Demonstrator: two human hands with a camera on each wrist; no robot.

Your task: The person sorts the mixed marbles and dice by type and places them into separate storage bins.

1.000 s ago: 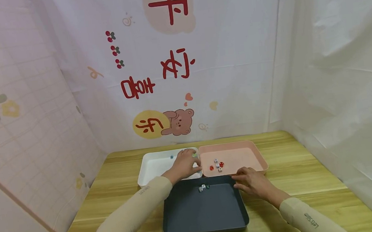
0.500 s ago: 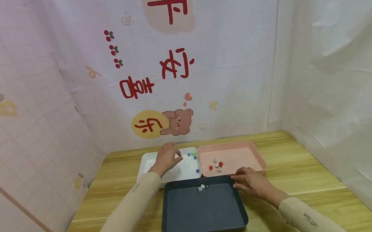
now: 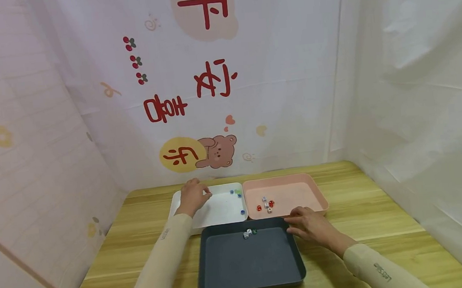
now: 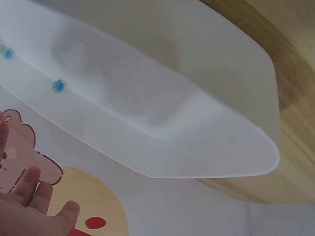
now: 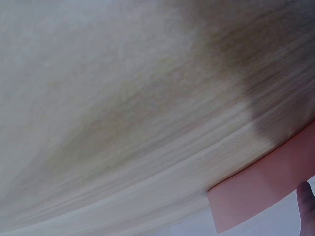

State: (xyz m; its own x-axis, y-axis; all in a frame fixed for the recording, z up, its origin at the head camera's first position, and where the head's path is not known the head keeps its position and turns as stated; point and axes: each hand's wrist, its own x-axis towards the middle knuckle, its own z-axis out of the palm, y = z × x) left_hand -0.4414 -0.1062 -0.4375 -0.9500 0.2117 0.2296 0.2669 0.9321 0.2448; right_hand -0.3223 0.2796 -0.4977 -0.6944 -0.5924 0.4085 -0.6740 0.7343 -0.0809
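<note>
My left hand (image 3: pixel 193 197) hovers over the left part of a white tray (image 3: pixel 221 217), fingers loosely bent. Nothing shows between its fingers in the left wrist view, where the visible fingers (image 4: pixel 43 196) are spread beyond the tray's far edge. Several blue dice (image 3: pixel 242 212) and a green die (image 3: pixel 237 191) lie at the tray's right end; one blue die (image 4: pixel 58 85) shows by the far wall. My right hand (image 3: pixel 311 225) rests at the back right corner of a dark grey tray (image 3: pixel 251 267), relaxed fingers on its rim and close to the pink tray (image 3: pixel 298 193).
Red dice (image 3: pixel 259 208) and white dice (image 3: pixel 264 199) lie in the pink tray, beside the white one. At the back of the grey tray sit white dice (image 3: pixel 246 235) and a dark green die (image 3: pixel 254 231). Printed cloth (image 3: pixel 278 111) surrounds the wooden table (image 3: pixel 360 224).
My left hand has moved left from the right end of the white tray, uncovering the dice there. My right hand has stayed at the grey tray's corner. The head view has shifted slightly.
</note>
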